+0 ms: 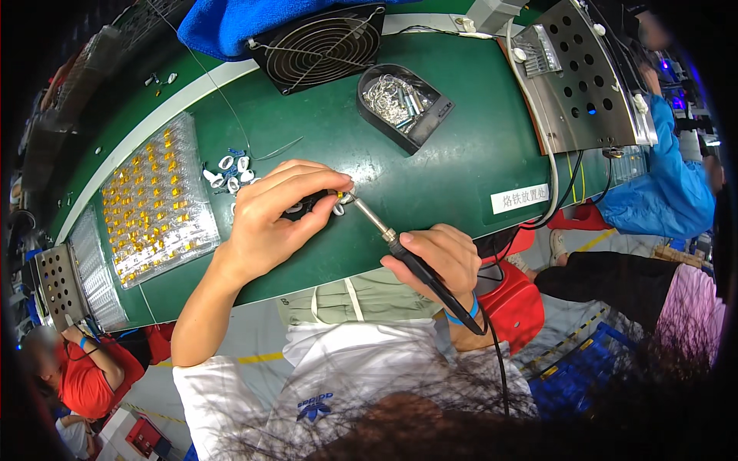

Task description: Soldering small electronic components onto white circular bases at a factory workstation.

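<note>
My left hand (280,211) pinches a small white-and-yellow part (344,197) between thumb and fingertips, just above the green bench mat (315,123). Its exact kind is too small to make out, and the fingers cover much of it. Gripped in my right hand (446,261) is a soldering iron (419,270) with a black handle. The iron's metal tip points up and left and meets the part or stops right beside it. Several small white ring-shaped pieces (227,164) with dark blue bits lie beyond my left hand.
A clear plastic tray (201,223) of small yellow parts lies on the left. At the back stand a black fan (319,48), a blue cloth (223,27) and a black bin (419,138) of metal pieces. A perforated metal box (573,84) and cables (555,180) are on the right.
</note>
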`<state>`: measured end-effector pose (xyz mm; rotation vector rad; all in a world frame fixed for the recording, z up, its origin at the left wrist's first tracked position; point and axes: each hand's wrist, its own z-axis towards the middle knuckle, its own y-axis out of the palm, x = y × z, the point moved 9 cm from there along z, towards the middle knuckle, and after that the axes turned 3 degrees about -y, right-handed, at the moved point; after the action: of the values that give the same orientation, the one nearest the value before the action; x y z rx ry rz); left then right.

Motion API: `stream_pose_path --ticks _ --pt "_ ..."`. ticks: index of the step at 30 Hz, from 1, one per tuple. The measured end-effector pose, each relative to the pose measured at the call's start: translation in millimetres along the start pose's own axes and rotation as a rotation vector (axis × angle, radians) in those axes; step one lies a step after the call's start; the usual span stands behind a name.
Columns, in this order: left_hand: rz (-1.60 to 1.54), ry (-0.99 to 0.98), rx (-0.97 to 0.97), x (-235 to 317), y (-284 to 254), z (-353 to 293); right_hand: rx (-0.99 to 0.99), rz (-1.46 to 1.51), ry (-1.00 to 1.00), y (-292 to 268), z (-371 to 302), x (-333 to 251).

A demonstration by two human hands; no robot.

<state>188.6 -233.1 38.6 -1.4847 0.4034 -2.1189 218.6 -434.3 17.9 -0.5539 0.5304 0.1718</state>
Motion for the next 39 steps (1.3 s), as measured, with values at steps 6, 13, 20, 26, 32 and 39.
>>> stream_pose_path --ticks 6,13,20,26,32,39 --pt "-0.001 0.0 -0.008 -0.1 0.3 -0.1 -0.003 0.019 0.002 1.2 -0.2 0.6" --pt "0.005 0.002 -0.009 0.2 0.3 0.3 -0.015 0.01 0.013 2.1 -0.2 0.9" --pt "0.007 0.009 -0.011 0.9 0.8 0.0 -0.034 0.004 0.019 3.0 0.3 0.4" --pt "0.004 0.018 -0.014 1.5 0.9 -0.5 -0.035 0.004 0.006 2.7 -0.6 -0.1" --pt "-0.007 0.021 -0.019 0.1 2.5 -1.0 -0.004 0.007 0.004 -0.3 -2.7 -0.1" --pt "0.001 -0.004 -0.021 0.5 0.3 3.5 0.009 -0.006 0.02 -6.0 0.8 -0.8"
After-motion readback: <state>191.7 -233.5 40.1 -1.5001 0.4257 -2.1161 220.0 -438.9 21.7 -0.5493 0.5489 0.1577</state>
